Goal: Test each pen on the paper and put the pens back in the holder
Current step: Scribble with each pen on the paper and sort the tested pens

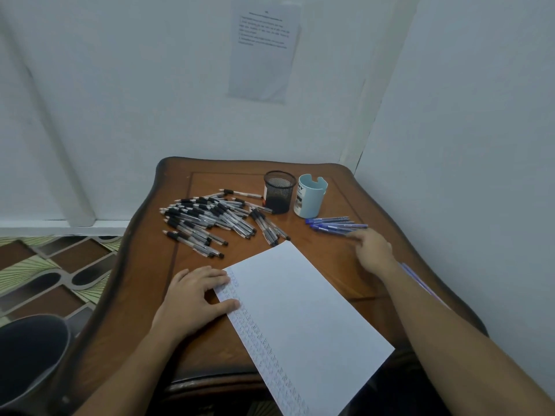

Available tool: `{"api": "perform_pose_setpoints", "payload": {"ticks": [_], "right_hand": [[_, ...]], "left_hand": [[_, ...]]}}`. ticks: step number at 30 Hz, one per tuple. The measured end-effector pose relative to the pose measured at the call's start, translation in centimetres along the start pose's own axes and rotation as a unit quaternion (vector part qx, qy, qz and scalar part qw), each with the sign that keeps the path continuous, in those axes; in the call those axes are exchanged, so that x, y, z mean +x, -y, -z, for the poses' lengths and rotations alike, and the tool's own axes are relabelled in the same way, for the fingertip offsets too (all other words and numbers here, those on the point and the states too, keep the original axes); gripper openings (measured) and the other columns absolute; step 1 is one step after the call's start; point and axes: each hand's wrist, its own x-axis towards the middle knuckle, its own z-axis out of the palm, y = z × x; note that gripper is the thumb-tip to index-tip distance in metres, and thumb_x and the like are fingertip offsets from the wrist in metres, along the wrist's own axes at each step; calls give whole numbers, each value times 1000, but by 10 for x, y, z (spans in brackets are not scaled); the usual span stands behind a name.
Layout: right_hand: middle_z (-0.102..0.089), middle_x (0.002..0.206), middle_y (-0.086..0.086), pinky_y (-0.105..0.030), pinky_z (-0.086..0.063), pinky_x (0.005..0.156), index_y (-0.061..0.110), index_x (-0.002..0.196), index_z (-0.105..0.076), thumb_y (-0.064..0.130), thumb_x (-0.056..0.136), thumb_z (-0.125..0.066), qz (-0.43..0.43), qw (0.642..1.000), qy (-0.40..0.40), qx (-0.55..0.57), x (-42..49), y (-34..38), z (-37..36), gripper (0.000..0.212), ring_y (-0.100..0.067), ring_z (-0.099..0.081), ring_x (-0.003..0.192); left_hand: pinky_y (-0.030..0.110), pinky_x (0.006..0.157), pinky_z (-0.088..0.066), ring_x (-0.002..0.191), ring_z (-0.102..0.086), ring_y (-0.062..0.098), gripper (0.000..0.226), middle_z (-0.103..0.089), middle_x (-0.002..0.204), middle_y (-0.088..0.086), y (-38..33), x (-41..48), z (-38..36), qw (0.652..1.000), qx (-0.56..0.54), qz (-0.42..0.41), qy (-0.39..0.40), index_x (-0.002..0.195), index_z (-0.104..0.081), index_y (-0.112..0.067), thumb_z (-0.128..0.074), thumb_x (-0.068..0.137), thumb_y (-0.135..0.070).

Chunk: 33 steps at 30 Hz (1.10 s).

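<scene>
A white sheet of paper (pixel 303 319) lies slanted on the brown wooden table (pixel 339 265), with rows of small pen marks along its left edge. My left hand (pixel 195 298) rests flat on the sheet's upper left corner, fingers and thumb on the paper. My right hand (pixel 374 250) reaches toward a small group of blue pens (pixel 336 225), its fingertips touching the nearest one. A big heap of black-tipped clear pens (pixel 210 223) lies at the table's left. A black mesh holder (pixel 279 192) and a pale blue cup holder (pixel 310 195) stand at the back.
The table sits in a corner, with walls close behind and to the right. A printed sheet (pixel 264 49) hangs on the back wall. A dark round seat (pixel 30 355) is at the lower left, over a patterned floor (pixel 54 265).
</scene>
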Motion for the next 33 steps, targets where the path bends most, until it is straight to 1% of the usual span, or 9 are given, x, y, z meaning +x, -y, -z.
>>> {"api": "perform_pose_setpoints", "payload": {"ticks": [4,7,10,14,18,24,27,29,33], "right_hand": [[-47,147,-11,-51,-29,114,31,140,-52,18,103,-44,-7,998,48,-43,22,31,-19,40,-33,-40,136],[-54,135,-11,-50,-32,111,26,122,-61,25,101,-51,-19,998,26,-54,30,35,-24,23,-32,-44,130],[-55,128,-9,-49,-33,108,24,106,-57,31,100,-53,6,995,35,-91,30,34,-25,9,-30,-44,126],[-60,116,-5,-43,-34,101,22,93,-51,24,102,-50,71,990,52,-108,24,34,-22,9,-25,-50,115],[-63,116,-8,-33,-42,88,21,99,-51,12,101,-48,111,981,123,-102,20,32,-18,10,-22,-58,105],[-57,112,-3,-19,-42,63,26,118,-46,14,105,-40,38,982,104,156,-6,50,-6,19,-11,-55,85],[-43,136,11,-22,-47,87,45,137,-35,21,106,-41,72,951,140,268,-19,66,-6,40,-11,-49,118],[-38,141,15,-27,-47,97,46,133,-43,29,105,-44,99,941,139,293,-27,76,-6,33,-10,-40,128],[-49,131,12,-24,-48,87,40,108,-52,31,100,-55,103,935,117,318,-39,95,-11,13,-11,-50,115]], "left_hand": [[36,116,-11,134,-34,0,108,-50,136,-24,1,0,0,1000,-8,-1,-5,126,-60,-39,-16,49,-103],[35,115,-10,134,-33,-1,105,-49,136,-25,2,0,0,1000,-4,-1,-2,126,-59,-41,-17,51,-101],[34,115,-10,134,-33,-2,106,-48,136,-26,2,1,1,1000,1,1,0,126,-58,-41,-15,50,-102],[35,115,-10,134,-31,-3,111,-46,137,-27,1,1,3,1000,5,5,7,128,-57,-42,-11,47,-103],[36,116,-8,135,-30,-3,113,-45,139,-26,0,0,4,1000,3,8,16,129,-55,-42,-10,45,-103],[36,117,-7,136,-28,-3,115,-44,140,-26,-2,-1,7,1000,-2,13,20,130,-54,-43,-10,43,-103],[35,116,-7,136,-28,-3,112,-44,141,-25,-4,-2,8,1000,0,13,22,131,-53,-43,-16,44,-103],[35,116,-7,136,-28,-3,115,-44,141,-25,-4,-2,8,1000,-3,12,22,131,-54,-42,-12,43,-103],[35,116,-7,136,-29,-3,112,-45,141,-24,-5,-3,8,1000,-4,10,16,130,-55,-41,-18,45,-103]]}}
